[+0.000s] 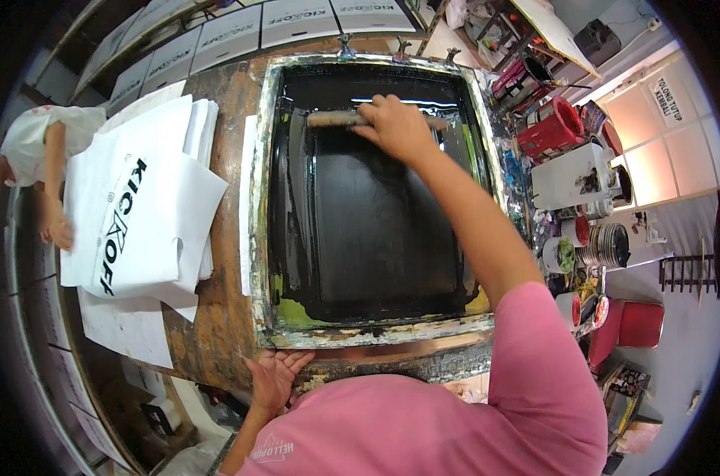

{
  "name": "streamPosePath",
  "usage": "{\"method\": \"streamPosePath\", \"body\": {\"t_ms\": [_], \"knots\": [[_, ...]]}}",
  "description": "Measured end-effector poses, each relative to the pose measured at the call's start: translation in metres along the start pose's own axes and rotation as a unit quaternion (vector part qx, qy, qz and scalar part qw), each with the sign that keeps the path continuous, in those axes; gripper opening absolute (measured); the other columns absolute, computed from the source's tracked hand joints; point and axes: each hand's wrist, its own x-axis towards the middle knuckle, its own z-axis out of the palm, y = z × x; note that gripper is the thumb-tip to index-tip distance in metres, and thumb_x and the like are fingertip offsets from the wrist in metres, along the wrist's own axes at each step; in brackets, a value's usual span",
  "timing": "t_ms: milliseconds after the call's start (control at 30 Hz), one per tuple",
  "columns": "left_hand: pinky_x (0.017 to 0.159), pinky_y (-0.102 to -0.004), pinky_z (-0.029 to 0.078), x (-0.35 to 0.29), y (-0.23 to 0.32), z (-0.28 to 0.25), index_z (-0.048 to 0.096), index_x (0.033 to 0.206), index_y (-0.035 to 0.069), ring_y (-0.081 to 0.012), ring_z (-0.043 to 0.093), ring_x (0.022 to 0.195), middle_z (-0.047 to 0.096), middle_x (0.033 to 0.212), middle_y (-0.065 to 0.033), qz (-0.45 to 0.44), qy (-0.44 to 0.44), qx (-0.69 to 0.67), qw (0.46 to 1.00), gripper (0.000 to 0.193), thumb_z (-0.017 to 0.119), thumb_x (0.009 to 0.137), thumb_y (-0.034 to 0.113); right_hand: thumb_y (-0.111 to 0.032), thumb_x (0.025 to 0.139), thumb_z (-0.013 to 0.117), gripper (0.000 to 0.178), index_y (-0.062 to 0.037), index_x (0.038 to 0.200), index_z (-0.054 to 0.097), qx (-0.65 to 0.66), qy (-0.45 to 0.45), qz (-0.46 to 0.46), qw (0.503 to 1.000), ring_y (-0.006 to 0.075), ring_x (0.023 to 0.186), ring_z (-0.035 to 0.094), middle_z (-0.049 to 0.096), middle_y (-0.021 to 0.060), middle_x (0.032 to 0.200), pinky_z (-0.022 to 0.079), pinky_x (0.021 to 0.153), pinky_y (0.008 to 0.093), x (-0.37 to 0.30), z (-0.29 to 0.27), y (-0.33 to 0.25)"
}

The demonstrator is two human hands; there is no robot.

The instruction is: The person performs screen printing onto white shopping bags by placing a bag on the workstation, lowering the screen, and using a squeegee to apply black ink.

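A screen-printing frame (262,214) with worn, paint-crusted edges lies on the table before me. Black ink covers most of its mesh (384,238), with yellow-green showing at the corners. My right hand (398,128) is closed round the wooden handle of a squeegee (328,119), which lies crosswise near the far end of the mesh. At the frame's near left corner is my left hand (273,378), fingers spread and nothing in it; whether it touches the frame's edge I cannot tell. What lies under the screen is mostly hidden.
Printed white sheets (138,214) are stacked on the table's left, beside another person's hand (56,228). Hinge clamps (401,51) hold the frame's far edge. Ink tubs, including a red bucket (552,127), crowd the right side. Racks with printed sheets (229,40) stand behind.
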Motion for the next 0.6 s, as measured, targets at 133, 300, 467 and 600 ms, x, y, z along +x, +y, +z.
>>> {"method": "streamPosePath", "body": {"t_ms": [133, 300, 467, 600], "knots": [[0.117, -0.0603, 0.039, 0.001, -0.010, -0.018, 0.059, 0.129, 0.011, -0.0425, 0.055, 0.132, 0.062, 0.132, -0.0182, 0.044, -0.057, -0.060, 0.996, 0.075, 0.040, 0.096, 0.075, -0.052, 0.097, 0.060, 0.041, -0.0145, 0.108, 0.072, 0.035, -0.036, -0.024, 0.998, 0.0341, 0.096, 0.071, 0.071, 0.0112, 0.100, 0.056, 0.081, 0.0494, 0.046, -0.014, 0.038], [0.116, -0.0602, 0.039, 0.006, -0.009, -0.027, 0.065, 0.132, 0.016, -0.0399, 0.054, 0.135, 0.061, 0.141, -0.0195, 0.040, -0.111, -0.065, 0.991, 0.074, 0.039, 0.096, 0.075, -0.054, 0.096, 0.059, 0.044, -0.0153, 0.111, 0.071, -0.003, -0.004, -0.028, 1.000, 0.0340, 0.097, 0.071, 0.072, 0.0117, 0.101, 0.056, 0.081, 0.0490, 0.040, -0.005, 0.036], [0.119, -0.0605, 0.033, 0.012, -0.006, -0.024, 0.059, 0.142, 0.011, -0.0402, 0.051, 0.138, 0.059, 0.143, -0.0208, 0.064, -0.202, -0.053, 0.976, 0.086, 0.033, 0.095, 0.079, -0.052, 0.096, 0.060, 0.042, -0.0108, 0.100, 0.064, 0.000, -0.002, -0.026, 1.000, 0.0357, 0.090, 0.069, 0.068, 0.0127, 0.093, 0.054, 0.074, 0.0492, -0.031, -0.021, -0.009], [0.120, -0.0614, 0.032, 0.010, -0.004, -0.019, 0.057, 0.145, 0.010, -0.0403, 0.050, 0.139, 0.056, 0.146, -0.0228, 0.064, -0.186, -0.032, 0.980, 0.091, 0.032, 0.094, 0.081, -0.042, 0.093, 0.068, 0.036, -0.0088, 0.103, 0.061, 0.032, -0.057, 0.013, 0.998, 0.0347, 0.088, 0.068, 0.068, 0.0121, 0.095, 0.055, 0.072, 0.0485, -0.133, -0.068, -0.088]]}}
